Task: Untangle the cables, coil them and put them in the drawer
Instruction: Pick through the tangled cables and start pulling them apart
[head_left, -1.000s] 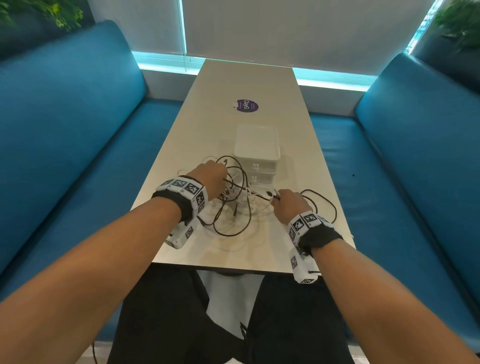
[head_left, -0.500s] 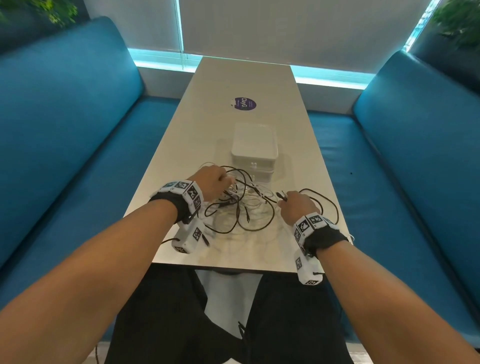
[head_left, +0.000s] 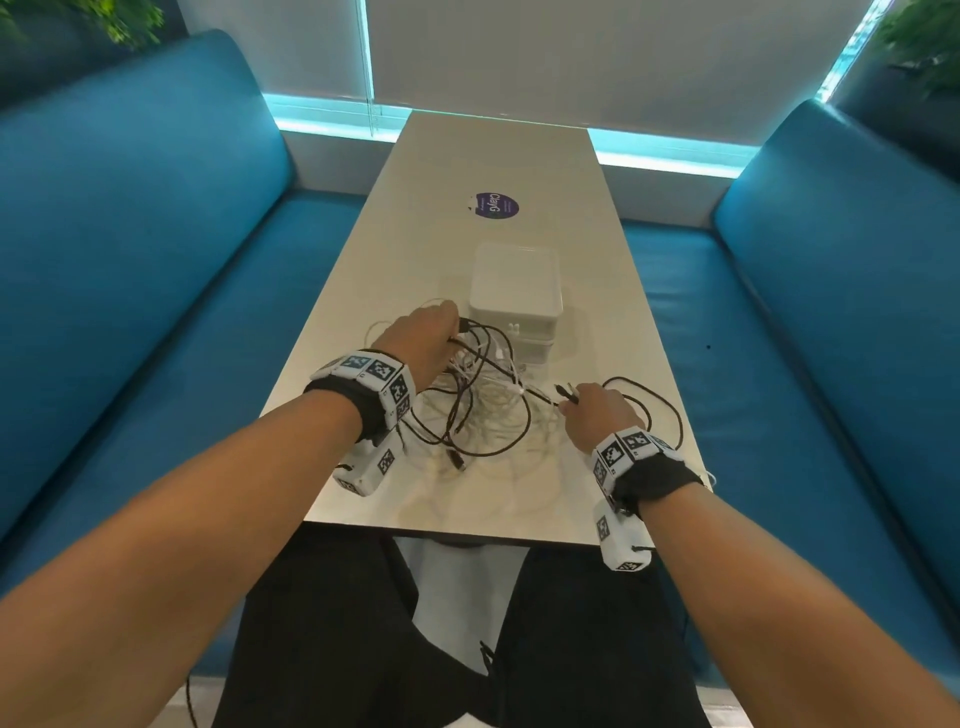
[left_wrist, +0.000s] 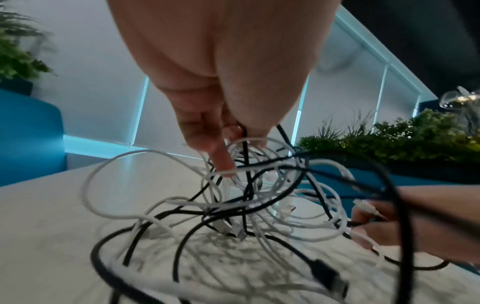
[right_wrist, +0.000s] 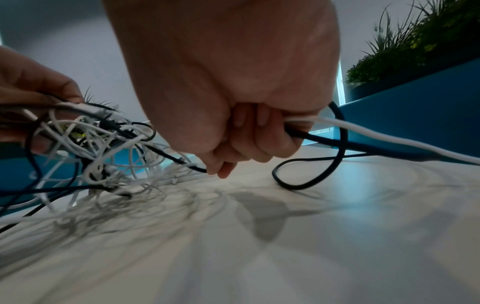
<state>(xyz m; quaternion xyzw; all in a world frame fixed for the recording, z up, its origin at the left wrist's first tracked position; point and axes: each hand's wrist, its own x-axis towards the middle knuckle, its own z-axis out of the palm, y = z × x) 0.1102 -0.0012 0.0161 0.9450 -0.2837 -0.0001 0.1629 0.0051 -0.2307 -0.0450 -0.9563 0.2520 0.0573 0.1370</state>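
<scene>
A tangle of black and white cables (head_left: 483, 400) lies on the near half of the table (head_left: 519, 156), just in front of a small white drawer box (head_left: 515, 291). My left hand (head_left: 426, 338) holds the top of the tangle lifted off the table, its fingers pinching several strands (left_wrist: 244, 148). My right hand (head_left: 597, 410) sits at the tangle's right side, fingers curled round a black cable and a white cable (right_wrist: 306, 127). A black loop (head_left: 660, 410) trails behind my right hand.
A round purple sticker (head_left: 492, 205) marks the table's far half. Blue benches (head_left: 130, 260) run along both sides. A loose black plug (head_left: 456, 460) hangs at the tangle's near edge. My knees are under the near table edge (head_left: 447, 535).
My left hand has lifted the tangle and carried it further from me, towards the drawer box. My right hand has drawn its cable ends slightly right.
</scene>
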